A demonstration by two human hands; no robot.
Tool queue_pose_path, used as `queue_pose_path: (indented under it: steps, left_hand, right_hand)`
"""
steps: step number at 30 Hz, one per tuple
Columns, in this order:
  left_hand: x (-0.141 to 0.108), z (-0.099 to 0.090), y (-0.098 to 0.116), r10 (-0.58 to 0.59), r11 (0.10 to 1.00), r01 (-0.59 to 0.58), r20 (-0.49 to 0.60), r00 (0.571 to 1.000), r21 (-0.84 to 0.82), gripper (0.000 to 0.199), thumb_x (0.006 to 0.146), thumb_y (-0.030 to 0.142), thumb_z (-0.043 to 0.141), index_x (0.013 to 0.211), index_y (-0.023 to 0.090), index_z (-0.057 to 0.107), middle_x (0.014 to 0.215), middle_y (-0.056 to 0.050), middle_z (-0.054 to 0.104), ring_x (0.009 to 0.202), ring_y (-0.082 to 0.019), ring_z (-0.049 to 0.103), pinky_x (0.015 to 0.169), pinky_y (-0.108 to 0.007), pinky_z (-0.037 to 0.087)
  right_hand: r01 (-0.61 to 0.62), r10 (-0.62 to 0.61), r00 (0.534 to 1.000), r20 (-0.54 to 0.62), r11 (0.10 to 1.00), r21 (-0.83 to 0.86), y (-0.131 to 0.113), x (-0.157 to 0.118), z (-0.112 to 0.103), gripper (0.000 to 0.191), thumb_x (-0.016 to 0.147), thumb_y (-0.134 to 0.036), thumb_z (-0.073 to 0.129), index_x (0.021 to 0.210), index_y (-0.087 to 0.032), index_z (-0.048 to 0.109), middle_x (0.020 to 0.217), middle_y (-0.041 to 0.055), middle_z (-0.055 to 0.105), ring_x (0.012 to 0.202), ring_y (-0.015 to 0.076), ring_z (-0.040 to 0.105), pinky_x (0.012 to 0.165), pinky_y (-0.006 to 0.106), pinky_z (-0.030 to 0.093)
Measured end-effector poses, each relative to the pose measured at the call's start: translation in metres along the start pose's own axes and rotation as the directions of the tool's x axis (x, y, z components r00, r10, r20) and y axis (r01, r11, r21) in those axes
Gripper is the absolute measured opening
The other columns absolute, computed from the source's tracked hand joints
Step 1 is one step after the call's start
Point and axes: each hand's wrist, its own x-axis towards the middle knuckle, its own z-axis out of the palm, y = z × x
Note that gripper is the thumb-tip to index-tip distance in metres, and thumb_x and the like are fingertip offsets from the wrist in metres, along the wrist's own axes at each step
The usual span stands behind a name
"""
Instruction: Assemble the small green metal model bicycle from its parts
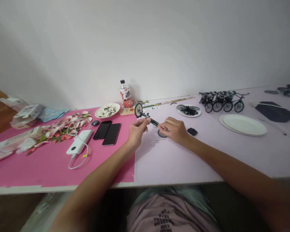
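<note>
Above the table's middle, a black toy bicycle frame [154,122] is held tilted between my two hands. One spoked wheel [138,110] is attached at its upper left end. My left hand [136,131] is closed on the frame near its middle, thumb and fingers pinched. The frame's lower right end is pinched by my right hand [176,130], whose fingertips partly cover it. Below that hand a second wheel [162,133] lies on the table, mostly hidden. A small black piece [192,131] rests just right of the right hand.
Assembled toy bicycles [222,102] stand in a row at the back right. Wheels and black parts fill a small plate [200,112]; stacked white plates [244,125] sit farther right. Leftward are two phones [111,134], a power bank [79,142], a bottle [126,95] and artificial petals [72,124].
</note>
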Motion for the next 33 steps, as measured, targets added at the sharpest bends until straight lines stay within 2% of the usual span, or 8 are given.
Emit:
queue_pose_path:
  steps: [6,11,16,21,26,29,33]
  left_hand:
    - [-0.001,0.0,0.001,-0.001,1.0,0.0,0.031,1.0,0.018,0.043,0.066,0.056,0.09,0.071,0.017,0.073,0.057,0.002,0.055,0.056,-0.01,0.048,0.059,-0.027,0.035]
    - [-0.001,-0.001,0.002,0.042,0.997,-0.045,0.048,0.998,0.056,0.043,0.066,0.054,0.09,0.076,0.016,0.075,0.058,0.001,0.06,0.056,-0.011,0.051,0.059,-0.027,0.037]
    - [0.006,-0.005,-0.002,0.046,0.995,-0.048,0.031,0.998,0.083,0.046,0.067,0.058,0.089,0.08,0.016,0.074,0.061,0.0,0.063,0.057,-0.012,0.054,0.057,-0.026,0.038]
    - [0.018,-0.013,-0.01,0.09,0.986,-0.088,-0.008,0.996,0.144,0.045,0.069,0.056,0.088,0.082,0.016,0.074,0.061,-0.001,0.064,0.056,-0.013,0.056,0.056,-0.026,0.036]
    - [0.026,-0.02,-0.016,0.127,0.977,-0.121,-0.024,0.992,0.175,0.044,0.07,0.053,0.088,0.087,0.015,0.074,0.067,-0.002,0.067,0.059,-0.014,0.062,0.056,-0.026,0.038]
    - [0.028,-0.021,-0.019,0.132,0.977,-0.124,-0.036,0.991,0.174,0.044,0.067,0.049,0.09,0.089,0.015,0.073,0.071,-0.003,0.069,0.061,-0.015,0.064,0.056,-0.026,0.038]
    - [0.029,-0.02,-0.023,0.142,0.98,-0.138,-0.014,0.99,0.142,0.045,0.064,0.045,0.091,0.092,0.014,0.073,0.087,-0.006,0.075,0.061,-0.013,0.064,0.057,-0.025,0.042]
  right_hand:
    - [0.0,-0.004,1.0,0.022,0.99,0.138,0.001,0.002,-0.004,0.021,0.092,-0.01,0.063,0.08,-0.023,0.074,0.059,-0.0022,0.057,0.059,0.0131,0.054,0.056,0.025,0.043]
    - [-0.011,0.006,1.0,0.021,0.977,0.213,0.0,-0.002,-0.002,0.02,0.091,-0.01,0.064,0.088,-0.023,0.078,0.061,-0.0017,0.061,0.059,0.0137,0.056,0.057,0.026,0.045]
    - [-0.093,0.089,0.996,0.026,0.963,0.252,-0.001,-0.005,-0.001,0.016,0.092,-0.016,0.066,0.091,-0.025,0.079,0.06,-0.0014,0.061,0.06,0.0155,0.057,0.06,0.029,0.047]
    - [-0.274,0.264,0.961,0.078,0.944,0.183,0.013,-0.002,-0.007,0.014,0.094,-0.027,0.066,0.087,-0.026,0.078,0.062,0.0007,0.062,0.062,0.019,0.056,0.064,0.034,0.048]
    - [-0.362,0.355,0.93,0.092,0.93,0.07,0.039,-0.003,-0.012,0.012,0.093,-0.024,0.065,0.085,-0.025,0.074,0.07,0.0027,0.065,0.075,0.0226,0.059,0.073,0.037,0.048]
    - [-0.449,0.441,0.878,0.183,0.893,0.003,0.053,-0.01,-0.009,0.012,0.092,-0.024,0.065,0.083,-0.024,0.073,0.083,0.0061,0.072,0.091,0.027,0.06,0.073,0.037,0.047]
    - [-0.448,0.436,0.846,0.308,0.894,-0.035,0.064,-0.025,0.002,0.011,0.091,-0.024,0.066,0.088,-0.023,0.077,0.093,0.0083,0.075,0.102,0.0307,0.059,0.09,0.046,0.047]
